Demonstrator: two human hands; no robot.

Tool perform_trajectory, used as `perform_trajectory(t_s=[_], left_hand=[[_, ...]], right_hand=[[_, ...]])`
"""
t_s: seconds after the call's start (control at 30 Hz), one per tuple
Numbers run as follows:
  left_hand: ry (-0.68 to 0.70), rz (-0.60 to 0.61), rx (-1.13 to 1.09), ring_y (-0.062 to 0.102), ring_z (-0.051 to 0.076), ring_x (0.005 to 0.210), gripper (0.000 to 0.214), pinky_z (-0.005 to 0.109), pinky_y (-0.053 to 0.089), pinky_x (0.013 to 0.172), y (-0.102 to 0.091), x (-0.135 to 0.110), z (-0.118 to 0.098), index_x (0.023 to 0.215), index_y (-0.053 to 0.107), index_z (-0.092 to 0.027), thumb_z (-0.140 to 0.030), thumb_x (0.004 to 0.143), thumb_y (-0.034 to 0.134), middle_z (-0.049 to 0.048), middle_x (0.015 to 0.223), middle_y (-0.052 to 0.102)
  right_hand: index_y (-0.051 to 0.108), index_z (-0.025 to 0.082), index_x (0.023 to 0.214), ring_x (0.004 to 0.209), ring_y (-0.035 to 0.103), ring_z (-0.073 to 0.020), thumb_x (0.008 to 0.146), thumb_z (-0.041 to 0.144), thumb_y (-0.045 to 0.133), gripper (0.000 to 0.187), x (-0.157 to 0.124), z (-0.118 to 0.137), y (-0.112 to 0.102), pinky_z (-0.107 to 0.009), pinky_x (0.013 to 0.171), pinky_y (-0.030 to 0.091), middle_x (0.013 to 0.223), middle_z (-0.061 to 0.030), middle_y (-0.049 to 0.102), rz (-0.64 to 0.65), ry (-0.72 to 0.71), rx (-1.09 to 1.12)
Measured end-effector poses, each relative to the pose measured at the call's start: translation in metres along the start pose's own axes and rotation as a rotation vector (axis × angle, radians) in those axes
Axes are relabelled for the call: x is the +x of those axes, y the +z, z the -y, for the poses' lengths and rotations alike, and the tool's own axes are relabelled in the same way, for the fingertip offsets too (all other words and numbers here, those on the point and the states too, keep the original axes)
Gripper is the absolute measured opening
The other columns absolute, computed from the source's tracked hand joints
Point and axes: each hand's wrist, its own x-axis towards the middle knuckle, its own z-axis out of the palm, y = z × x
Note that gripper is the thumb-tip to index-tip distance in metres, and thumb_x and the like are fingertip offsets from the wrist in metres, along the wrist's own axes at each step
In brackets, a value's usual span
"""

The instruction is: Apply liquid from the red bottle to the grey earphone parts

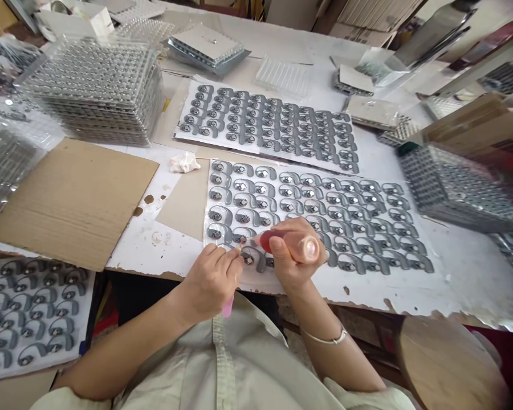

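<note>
The left hand is curled closed around a pink tool, whose end pokes out on the near side, below the palm. A small yellowish tip shows just beyond the fingertips; whether it belongs to the same tool I cannot tell. The right hand grips a bottle, fingers wrapped round it and thumb along the near side. The bottle lies tilted, its red end and thin nozzle aimed left, toward the left fingertips.

Both hands are over the near left part of a white sheet set with rows of grey curved pieces, each with a round silvery spot. One piece lies between the hands, and another sits just far of the left fingertips, beside the nozzle; whether the nozzle touches it I cannot tell. The remaining rows spread to the far side and to the right of the right hand.

Beyond lies a far sheet with similar pieces. Left of the near sheet are a crumpled tissue and brown cardboard, with stacked trays farther off.
</note>
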Motion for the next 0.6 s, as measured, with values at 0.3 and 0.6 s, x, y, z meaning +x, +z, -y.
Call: perform_trajectory(t_s=[0.3,0.6], left_hand=[[-0.009,0.017,-0.013,0.063,0.02,0.073,0.017,0.033,0.048,0.063,0.0014,-0.0035,0.0014,0.088,0.061,-0.008,-0.005,0.09,0.044,0.015,0.089,0.07],[0.0,0.04,-0.037,0.064,0.021,0.073,0.015,0.034,0.049,0.063,-0.0024,-0.0007,0.0035,0.089,0.061,-0.006,-0.003,0.087,0.047,0.0159,0.089,0.071]], right_hand=[[0.059,0.018,0.084,0.064,0.057,-0.015,0.079,0.019,0.068,0.01,0.0018,0.0021,0.0,-0.032,0.057,0.047,0.073,-0.0024,0.061,0.015,0.006,-0.014],[0.057,0.018,0.079,0.065,0.057,-0.0153,0.079,0.019,0.068,0.011,0.0039,0.0029,0.003,-0.032,0.058,0.047,0.072,-0.0021,0.061,0.019,-0.032,-0.022]])
